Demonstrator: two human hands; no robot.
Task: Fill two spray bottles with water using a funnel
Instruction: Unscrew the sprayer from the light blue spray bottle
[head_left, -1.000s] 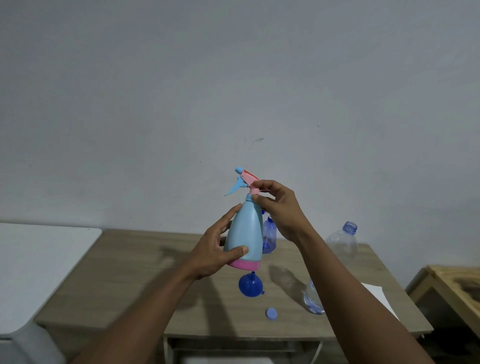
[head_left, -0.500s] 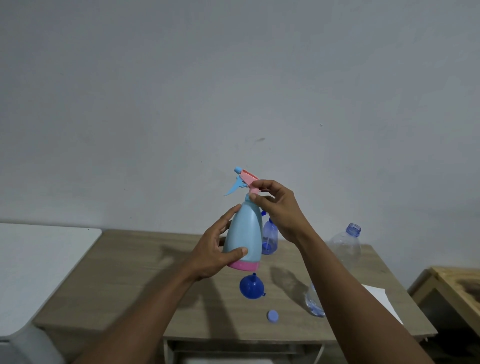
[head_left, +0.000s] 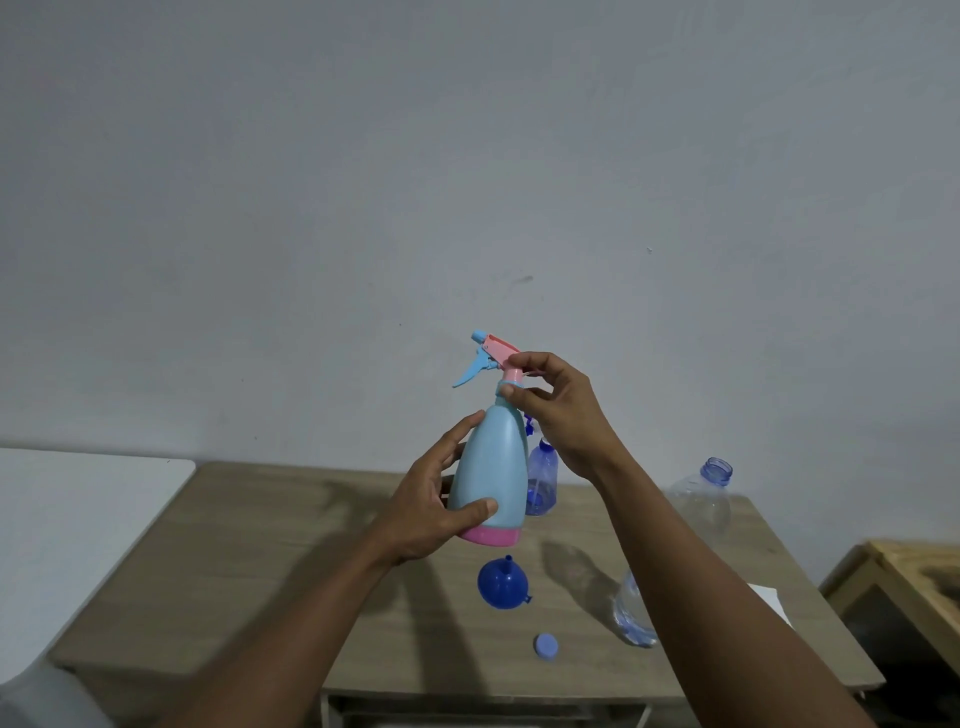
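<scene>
Light-blue spray bottle (head_left: 488, 473), pink base & pink/blue trigger head, is held upright above table (head_left: 249, 561). Body is clasped by left hand (head_left: 441, 509); collar is pinched by right hand (head_left: 558, 410) fingers (head_left: 511, 396). Blue funnel (head_left: 503, 583) is seen w/ spout up on table below.

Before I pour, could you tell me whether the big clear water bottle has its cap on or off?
Off. The clear water bottle shows an open blue neck, and a loose blue cap lies on the table.
</scene>
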